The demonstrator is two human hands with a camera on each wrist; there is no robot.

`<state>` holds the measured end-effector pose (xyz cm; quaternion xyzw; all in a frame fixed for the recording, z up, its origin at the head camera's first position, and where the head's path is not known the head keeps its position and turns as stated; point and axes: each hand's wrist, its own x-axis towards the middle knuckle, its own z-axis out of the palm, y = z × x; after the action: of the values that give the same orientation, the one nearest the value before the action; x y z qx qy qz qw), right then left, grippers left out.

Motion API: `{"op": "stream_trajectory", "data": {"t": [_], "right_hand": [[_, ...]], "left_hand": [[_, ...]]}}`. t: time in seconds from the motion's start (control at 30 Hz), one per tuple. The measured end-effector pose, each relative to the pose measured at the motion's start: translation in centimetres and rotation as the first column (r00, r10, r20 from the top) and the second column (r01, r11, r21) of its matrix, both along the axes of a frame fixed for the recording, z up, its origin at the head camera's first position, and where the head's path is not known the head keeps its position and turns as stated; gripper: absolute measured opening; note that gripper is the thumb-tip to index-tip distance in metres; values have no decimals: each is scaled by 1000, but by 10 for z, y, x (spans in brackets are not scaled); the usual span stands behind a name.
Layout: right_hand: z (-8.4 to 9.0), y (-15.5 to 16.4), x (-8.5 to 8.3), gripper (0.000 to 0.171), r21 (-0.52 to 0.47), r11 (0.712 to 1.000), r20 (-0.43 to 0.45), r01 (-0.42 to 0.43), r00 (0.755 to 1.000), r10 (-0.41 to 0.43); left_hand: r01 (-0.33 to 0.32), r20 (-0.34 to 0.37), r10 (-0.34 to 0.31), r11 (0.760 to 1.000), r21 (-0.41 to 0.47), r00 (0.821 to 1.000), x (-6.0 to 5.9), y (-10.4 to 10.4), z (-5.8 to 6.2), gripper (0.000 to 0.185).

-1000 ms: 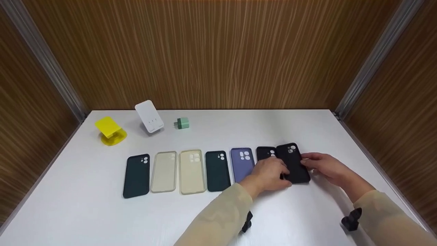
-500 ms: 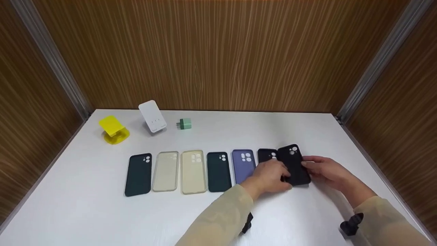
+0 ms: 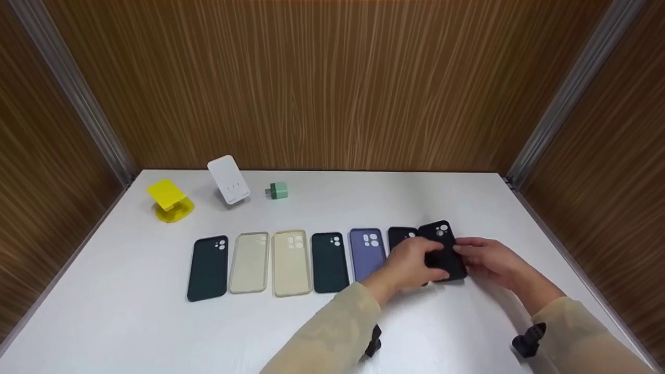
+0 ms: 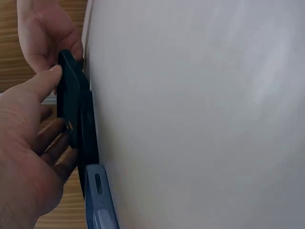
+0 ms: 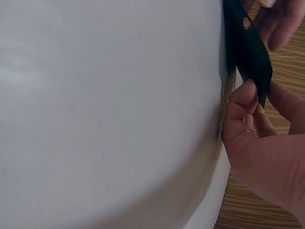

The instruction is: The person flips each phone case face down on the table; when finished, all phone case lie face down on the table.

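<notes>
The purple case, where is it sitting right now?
In the head view the purple case lies flat on the white table, right of centre in the row, between a dark green case and the left hand.

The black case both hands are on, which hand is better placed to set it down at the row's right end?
Probably the right hand: it holds the black case from the outer, right-hand side.

Black case (image 3: pixel 442 249), purple case (image 3: pixel 368 253), yellow stand (image 3: pixel 170 200), white table (image 3: pixel 156 322).
</notes>
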<state>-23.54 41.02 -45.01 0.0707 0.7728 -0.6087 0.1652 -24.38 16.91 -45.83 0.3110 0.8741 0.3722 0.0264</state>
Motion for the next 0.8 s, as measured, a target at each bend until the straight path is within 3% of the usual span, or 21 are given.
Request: {"op": "stream_trajectory", "data": {"t": [0.1, 0.2, 0.33, 0.5, 0.8], "right_hand": [[1, -1, 2, 66, -6, 1000, -2, -4, 1000, 4], [3, -2, 3, 64, -9, 1000, -18, -1, 1000, 1], [4, -4, 4, 62, -28, 1000, -36, -3, 999, 2], [7, -6, 5, 59, -46, 999, -44, -4, 999, 2], [11, -10, 6, 58, -90, 996, -63, -10, 998, 5]], "left_hand": [[-25, 24, 22, 989, 144, 999, 7, 6, -1, 67], [-42, 113, 11, 960, 277, 994, 12, 13, 0, 72], [-107, 277, -4, 917, 384, 961, 17, 19, 0, 77], [-176, 372, 15, 898, 403, 928, 21, 23, 1, 82], [-232, 413, 34, 868, 439, 910, 26, 25, -3, 85]]}}
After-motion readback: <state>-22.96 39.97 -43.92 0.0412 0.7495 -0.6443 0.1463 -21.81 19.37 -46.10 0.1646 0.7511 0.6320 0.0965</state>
